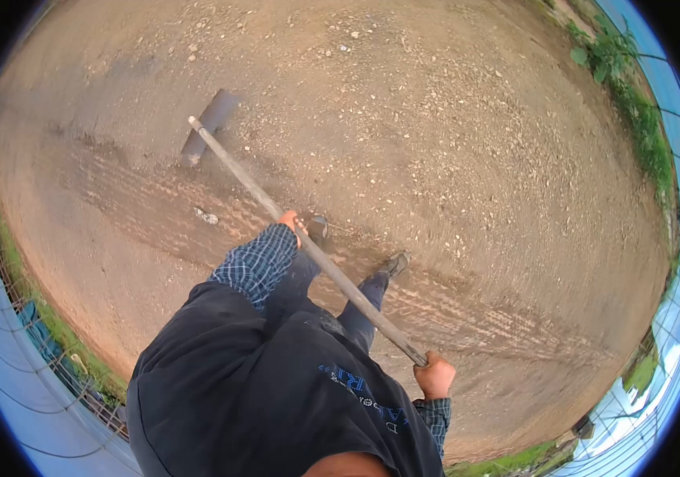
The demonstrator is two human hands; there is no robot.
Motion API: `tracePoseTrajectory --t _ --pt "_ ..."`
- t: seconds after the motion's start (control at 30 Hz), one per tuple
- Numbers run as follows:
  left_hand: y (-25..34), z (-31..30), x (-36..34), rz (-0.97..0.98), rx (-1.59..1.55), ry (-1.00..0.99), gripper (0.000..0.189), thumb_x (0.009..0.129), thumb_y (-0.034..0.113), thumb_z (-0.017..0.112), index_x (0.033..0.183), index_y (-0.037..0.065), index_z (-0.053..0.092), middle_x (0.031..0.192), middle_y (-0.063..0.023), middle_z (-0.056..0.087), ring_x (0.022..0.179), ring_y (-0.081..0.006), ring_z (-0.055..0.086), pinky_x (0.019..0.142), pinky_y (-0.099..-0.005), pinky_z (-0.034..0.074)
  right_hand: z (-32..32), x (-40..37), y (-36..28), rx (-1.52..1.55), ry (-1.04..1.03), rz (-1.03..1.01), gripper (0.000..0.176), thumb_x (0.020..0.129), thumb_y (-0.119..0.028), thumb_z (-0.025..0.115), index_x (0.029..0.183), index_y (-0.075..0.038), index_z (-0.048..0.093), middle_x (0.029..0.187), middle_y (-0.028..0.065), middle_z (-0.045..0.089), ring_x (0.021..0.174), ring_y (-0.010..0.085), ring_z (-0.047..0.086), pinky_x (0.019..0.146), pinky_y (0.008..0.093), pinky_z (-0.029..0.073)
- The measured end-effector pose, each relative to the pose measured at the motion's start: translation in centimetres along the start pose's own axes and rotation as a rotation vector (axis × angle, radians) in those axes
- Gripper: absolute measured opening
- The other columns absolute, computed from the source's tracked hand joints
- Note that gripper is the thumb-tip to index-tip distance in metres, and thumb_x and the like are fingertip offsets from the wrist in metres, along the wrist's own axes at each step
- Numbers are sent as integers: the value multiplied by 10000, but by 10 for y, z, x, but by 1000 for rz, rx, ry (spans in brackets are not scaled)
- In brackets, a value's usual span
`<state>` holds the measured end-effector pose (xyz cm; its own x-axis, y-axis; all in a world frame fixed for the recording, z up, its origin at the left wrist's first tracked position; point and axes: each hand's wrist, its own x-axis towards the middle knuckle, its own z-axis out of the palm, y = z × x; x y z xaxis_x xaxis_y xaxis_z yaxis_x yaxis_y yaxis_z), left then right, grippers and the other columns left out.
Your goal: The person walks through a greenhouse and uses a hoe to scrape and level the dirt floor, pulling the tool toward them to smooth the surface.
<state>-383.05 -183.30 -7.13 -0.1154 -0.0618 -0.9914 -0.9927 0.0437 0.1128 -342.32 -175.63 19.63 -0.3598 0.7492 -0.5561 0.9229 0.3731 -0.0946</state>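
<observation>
Gravelly raked dirt (467, 143) | left hand (291, 219), right hand (434, 375): fingers clamped round long straight pole (340, 282) | flat grey blade (206, 126)

I count one rake (252, 185) and two hands gripping it, the left hand (290, 219) and the right hand (435, 375), each coming out of one of two checked sleeves (256, 262). Below them I see two shoes (318, 229) and one pale scrap (206, 215) on the dirt. I make out two stretches of wire fence (30, 334), one along each side.
</observation>
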Motion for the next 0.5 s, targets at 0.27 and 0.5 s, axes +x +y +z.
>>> tracePoseTrajectory --t 0.27,0.5 --pt "-133 5 -76 -177 218 -129 102 744 126 500 690 93 419 570 -60 419 473 -200 429 472 -357 393 -30 -160 43 -52 -164 388 184 521 -229 604 614 -76 562 585 154 547 564 324 548 519 396 437" --pt "-313 86 -187 -715 384 -384 117 757 154 533 731 104 431 627 -43 440 590 -184 462 615 -362 426 -201 -260 99 -375 -588 800 321 668 -307 563 876 -62 582 779 157 600 737 307 576 647 417 450"
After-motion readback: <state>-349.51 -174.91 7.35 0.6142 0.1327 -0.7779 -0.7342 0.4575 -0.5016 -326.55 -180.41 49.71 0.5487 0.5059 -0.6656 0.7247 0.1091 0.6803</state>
